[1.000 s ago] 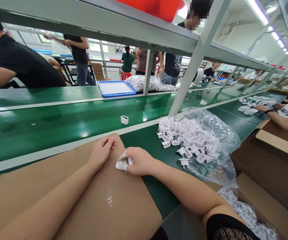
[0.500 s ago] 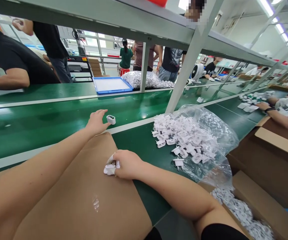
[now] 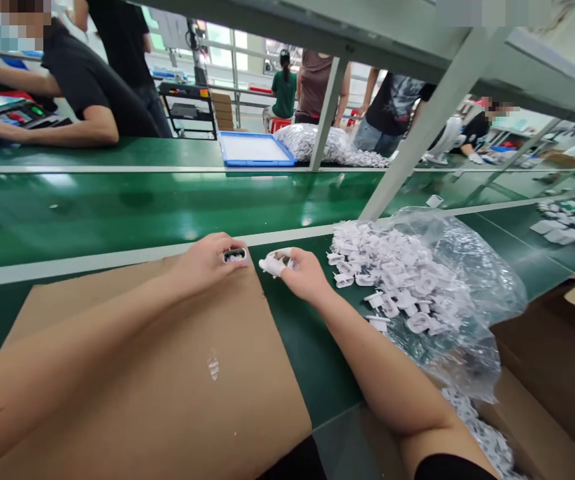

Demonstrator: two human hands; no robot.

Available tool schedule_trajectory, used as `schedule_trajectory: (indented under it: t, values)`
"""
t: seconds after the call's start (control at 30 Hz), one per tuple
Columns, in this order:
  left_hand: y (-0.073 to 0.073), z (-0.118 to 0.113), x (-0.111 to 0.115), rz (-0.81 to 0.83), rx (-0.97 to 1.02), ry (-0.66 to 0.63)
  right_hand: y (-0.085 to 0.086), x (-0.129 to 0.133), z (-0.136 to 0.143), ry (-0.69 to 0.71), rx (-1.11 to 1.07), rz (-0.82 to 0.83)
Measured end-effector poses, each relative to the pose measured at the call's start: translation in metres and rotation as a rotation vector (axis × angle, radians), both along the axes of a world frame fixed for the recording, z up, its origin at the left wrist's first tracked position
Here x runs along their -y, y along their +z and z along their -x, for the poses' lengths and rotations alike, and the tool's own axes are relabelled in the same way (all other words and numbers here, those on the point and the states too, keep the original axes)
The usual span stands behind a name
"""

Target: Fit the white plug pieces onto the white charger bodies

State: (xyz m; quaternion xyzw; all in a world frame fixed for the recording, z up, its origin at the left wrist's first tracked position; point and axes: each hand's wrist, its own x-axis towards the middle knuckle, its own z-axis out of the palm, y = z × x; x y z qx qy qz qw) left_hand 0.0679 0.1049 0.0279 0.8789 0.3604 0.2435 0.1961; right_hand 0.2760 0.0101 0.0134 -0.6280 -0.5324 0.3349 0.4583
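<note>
- Gripping housing [image 3: 235,256] in left hand [image 3: 210,259], open end visible, at cardboard [image 3: 167,373] far corner
- Pinching probably small white part [image 3: 290,264] in right hand [image 3: 307,275], mostly hidden, near pile [image 3: 397,273]

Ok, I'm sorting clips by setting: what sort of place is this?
Likely a factory assembly line: there's a long green conveyor, a heap of similar white parts and several people working alongside.

Left of the heap of white plastic parts [image 3: 402,273], brown cardboard [image 3: 167,373] lies on the green workbench [image 3: 302,333].
</note>
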Motion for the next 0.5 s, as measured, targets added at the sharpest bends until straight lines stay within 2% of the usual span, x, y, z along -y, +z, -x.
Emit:
schedule_trajectory:
  t: [0.1,0.23,0.3,0.4,0.5]
  values:
    - [-0.011,0.016,0.041,0.096,0.006,-0.001,0.002,0.001,0.007,0.049,-0.261,0.119]
    - [-0.026,0.028,0.069,0.306,0.209,0.054,0.005,0.011,0.028,0.102,-0.342,0.167]
    - [-0.033,0.03,0.074,0.399,0.298,0.067,0.005,0.017,0.038,0.123,-0.245,0.059]
    - [-0.039,0.032,0.074,0.445,0.335,0.063,0.004,0.026,0.05,0.173,0.126,-0.219]
    - [-0.042,0.033,0.073,0.434,0.342,0.06,0.004,0.031,0.055,0.252,0.457,-0.344]
